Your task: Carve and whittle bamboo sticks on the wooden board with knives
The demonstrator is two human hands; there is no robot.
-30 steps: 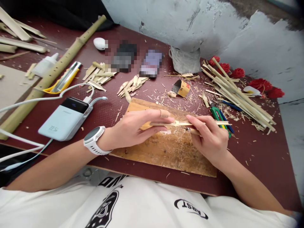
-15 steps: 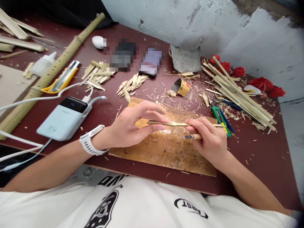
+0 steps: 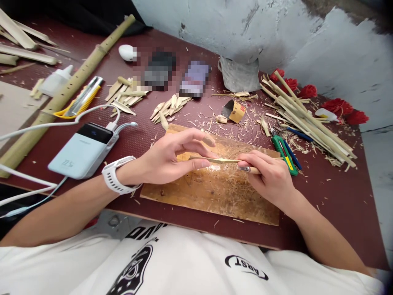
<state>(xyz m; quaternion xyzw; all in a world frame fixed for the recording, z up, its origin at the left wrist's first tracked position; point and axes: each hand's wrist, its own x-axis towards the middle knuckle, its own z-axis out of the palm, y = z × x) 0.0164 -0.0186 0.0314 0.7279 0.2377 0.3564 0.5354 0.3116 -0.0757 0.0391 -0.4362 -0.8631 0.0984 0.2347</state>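
A thin bamboo strip (image 3: 227, 160) is stretched level between my two hands, above a worn wooden board (image 3: 211, 200). My left hand (image 3: 167, 157) pinches its left end between thumb and fingers. Closed around the strip's right part is my right hand (image 3: 270, 176). Tucked under those same fingers is a small carving knife (image 3: 253, 170) with a wooden handle, its short metal tip pointing left. The palm hides the rest of that handle.
Bamboo sticks (image 3: 313, 123) lie bundled at right, beside a green utility knife (image 3: 284, 153). Pale slips (image 3: 172, 107), shavings and a sandpaper piece (image 3: 235, 111) lie behind the board. A power bank (image 3: 82, 151) with cables and a long bamboo pole (image 3: 82, 76) occupy the left.
Both hands keep their hold. My right hand has shifted slightly left, and the knife has turned a little in it. The strip's right end sticks out less beyond the hand.
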